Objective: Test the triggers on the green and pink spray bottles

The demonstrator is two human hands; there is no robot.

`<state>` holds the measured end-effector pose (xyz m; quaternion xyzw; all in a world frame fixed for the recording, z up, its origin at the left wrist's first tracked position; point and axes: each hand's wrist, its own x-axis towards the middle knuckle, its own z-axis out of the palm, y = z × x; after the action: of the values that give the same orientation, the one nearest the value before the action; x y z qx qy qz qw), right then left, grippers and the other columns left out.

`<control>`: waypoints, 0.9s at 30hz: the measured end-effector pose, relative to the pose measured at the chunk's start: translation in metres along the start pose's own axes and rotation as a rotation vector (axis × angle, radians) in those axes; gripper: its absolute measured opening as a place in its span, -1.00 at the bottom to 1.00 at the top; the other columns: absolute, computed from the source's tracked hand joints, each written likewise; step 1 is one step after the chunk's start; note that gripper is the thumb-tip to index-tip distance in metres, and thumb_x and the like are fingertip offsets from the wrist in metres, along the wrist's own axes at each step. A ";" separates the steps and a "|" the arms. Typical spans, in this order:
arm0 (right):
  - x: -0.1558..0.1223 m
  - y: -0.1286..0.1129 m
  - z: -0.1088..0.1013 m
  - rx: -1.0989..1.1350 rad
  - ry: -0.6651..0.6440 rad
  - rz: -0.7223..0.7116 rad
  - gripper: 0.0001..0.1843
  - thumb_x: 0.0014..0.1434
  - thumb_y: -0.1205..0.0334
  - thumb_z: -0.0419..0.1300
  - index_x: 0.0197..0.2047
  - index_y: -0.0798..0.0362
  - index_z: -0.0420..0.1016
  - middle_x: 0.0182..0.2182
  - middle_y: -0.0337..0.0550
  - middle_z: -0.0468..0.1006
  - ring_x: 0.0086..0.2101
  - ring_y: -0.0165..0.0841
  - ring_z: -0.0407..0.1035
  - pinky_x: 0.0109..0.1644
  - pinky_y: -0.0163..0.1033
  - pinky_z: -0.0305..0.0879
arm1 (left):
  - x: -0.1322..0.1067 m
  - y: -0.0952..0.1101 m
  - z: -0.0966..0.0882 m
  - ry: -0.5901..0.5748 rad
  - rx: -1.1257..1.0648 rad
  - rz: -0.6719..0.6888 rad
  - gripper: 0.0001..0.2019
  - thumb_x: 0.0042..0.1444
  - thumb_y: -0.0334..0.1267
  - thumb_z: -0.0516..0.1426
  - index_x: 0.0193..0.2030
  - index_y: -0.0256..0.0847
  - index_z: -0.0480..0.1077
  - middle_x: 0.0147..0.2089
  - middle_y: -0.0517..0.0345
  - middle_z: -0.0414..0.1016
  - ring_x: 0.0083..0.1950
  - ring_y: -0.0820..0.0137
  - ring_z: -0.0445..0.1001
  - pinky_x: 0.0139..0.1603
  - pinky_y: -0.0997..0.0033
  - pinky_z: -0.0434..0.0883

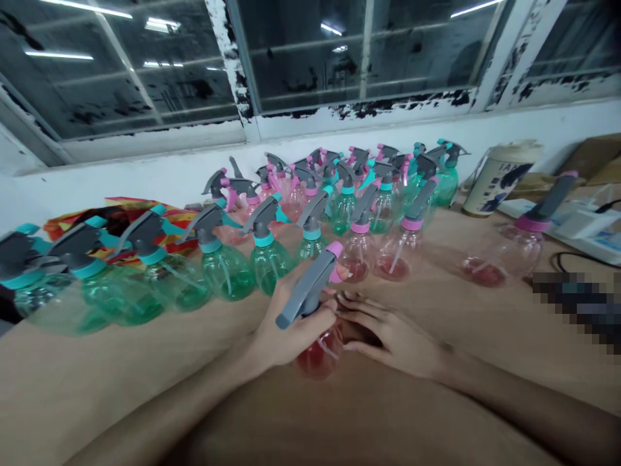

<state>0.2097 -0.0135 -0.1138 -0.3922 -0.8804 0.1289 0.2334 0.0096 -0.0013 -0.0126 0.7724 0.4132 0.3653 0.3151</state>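
From where I stand, the left hand is wrapped firmly around the neck of a pink-trimmed spray bottle, just in front of the person at the table's near side. The right hand lies at its 3 o'clock, fingers outstretched and loosely parted, holding nothing I can see; whether its fingertips touch the bottle, I can't tell.

I'd judge the work well along: the held bottle has its grey spray head on and red liquid inside. The green bottles, ranged from 9 to 11 o'clock, wear their heads too, as do 2 pink bottles near 1 o'clock. What is left on the held bottle doesn't show.

More bottles crowd 12 o'clock, leaving little room there. A lone pink bottle stands at 2 o'clock, with a printed tumbler behind it and a white power strip beyond. A red-and-yellow wrapper lies at 10 o'clock.
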 end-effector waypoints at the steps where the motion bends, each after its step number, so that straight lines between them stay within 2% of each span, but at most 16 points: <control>1: 0.000 0.000 0.000 0.007 -0.006 0.007 -0.42 0.23 -0.08 0.07 0.23 0.01 0.25 0.21 -0.06 0.30 0.22 -0.19 0.11 0.27 0.04 0.11 | 0.000 0.000 0.000 -0.009 -0.015 0.017 -0.72 -0.05 -0.30 0.07 -0.14 -0.15 0.34 -0.24 0.13 0.49 -0.27 0.34 0.52 -0.29 0.37 0.50; 4: -0.002 0.000 -0.001 0.030 -0.020 0.026 -0.44 0.23 -0.08 0.06 0.23 0.00 0.26 0.22 -0.09 0.28 0.23 -0.21 0.09 0.27 0.02 0.11 | 0.000 -0.001 -0.001 -0.016 -0.005 0.023 -0.80 -0.03 -0.28 0.06 -0.21 -0.15 0.33 -0.27 0.13 0.48 -0.31 0.35 0.50 -0.32 0.37 0.49; 8: -0.005 0.001 -0.003 0.066 -0.034 0.040 -0.44 0.25 -0.05 0.05 0.25 -0.02 0.23 0.25 -0.12 0.23 0.25 -0.21 0.04 0.29 0.04 0.06 | 0.002 0.004 -0.003 -0.013 0.015 0.074 -0.92 0.01 -0.28 0.05 -0.32 -0.12 0.31 -0.34 0.18 0.42 -0.33 0.38 0.46 -0.26 0.37 0.47; 10: -0.006 0.002 -0.003 0.080 -0.041 0.048 -0.44 0.25 -0.04 0.05 0.26 -0.03 0.21 0.26 -0.13 0.21 0.26 -0.21 0.02 0.30 0.04 0.03 | 0.003 0.007 -0.004 -0.007 0.038 0.107 -0.98 0.03 -0.29 0.05 -0.39 -0.11 0.29 -0.38 0.21 0.38 -0.39 0.41 0.41 -0.31 0.40 0.45; 12: -0.007 0.002 -0.002 0.083 -0.053 0.060 -0.44 0.24 -0.05 0.05 0.25 -0.02 0.22 0.26 -0.15 0.20 0.26 -0.22 0.01 0.32 0.03 0.00 | 0.003 0.008 -0.005 0.005 0.076 0.131 -0.93 0.04 -0.29 0.05 -0.45 -0.11 0.27 -0.42 0.23 0.35 -0.43 0.42 0.37 -0.37 0.41 0.43; 16: -0.008 0.004 -0.002 0.098 -0.069 0.075 -0.46 0.25 -0.04 0.05 0.24 -0.03 0.24 0.27 -0.18 0.18 0.27 -0.26 -0.01 0.33 0.01 -0.04 | 0.002 0.008 -0.008 -0.031 0.102 0.146 -0.91 0.08 -0.31 0.01 -0.39 -0.12 0.31 -0.38 0.19 0.41 -0.36 0.39 0.44 -0.34 0.40 0.44; 19: -0.008 0.005 -0.001 0.100 -0.081 0.072 -0.46 0.25 -0.04 0.04 0.24 -0.03 0.23 0.28 -0.20 0.16 0.27 -0.28 -0.03 0.34 -0.02 -0.06 | 0.002 0.007 -0.009 -0.049 0.123 0.168 -0.88 0.11 -0.32 -0.01 -0.41 -0.13 0.31 -0.42 0.20 0.39 -0.40 0.39 0.44 -0.36 0.40 0.44; 22: -0.008 0.005 -0.001 0.091 -0.093 0.075 -0.45 0.26 -0.05 0.03 0.25 -0.02 0.22 0.29 -0.19 0.15 0.28 -0.29 -0.05 0.34 -0.02 -0.07 | 0.004 0.006 -0.009 -0.021 0.119 0.174 -0.90 0.08 -0.30 0.02 -0.41 -0.12 0.33 -0.41 0.19 0.42 -0.41 0.39 0.42 -0.36 0.38 0.47; 27: -0.008 0.006 -0.002 0.105 -0.088 0.072 -0.44 0.25 -0.05 0.04 0.26 -0.04 0.19 0.28 -0.20 0.17 0.27 -0.28 -0.02 0.33 -0.02 -0.03 | 0.005 0.001 -0.006 0.022 0.119 0.113 -0.89 0.04 -0.27 0.07 -0.27 -0.11 0.37 -0.35 0.16 0.44 -0.39 0.36 0.41 -0.31 0.32 0.48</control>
<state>0.2190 -0.0159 -0.1168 -0.4047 -0.8672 0.2002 0.2099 0.0075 0.0037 -0.0069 0.8078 0.3930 0.3658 0.2431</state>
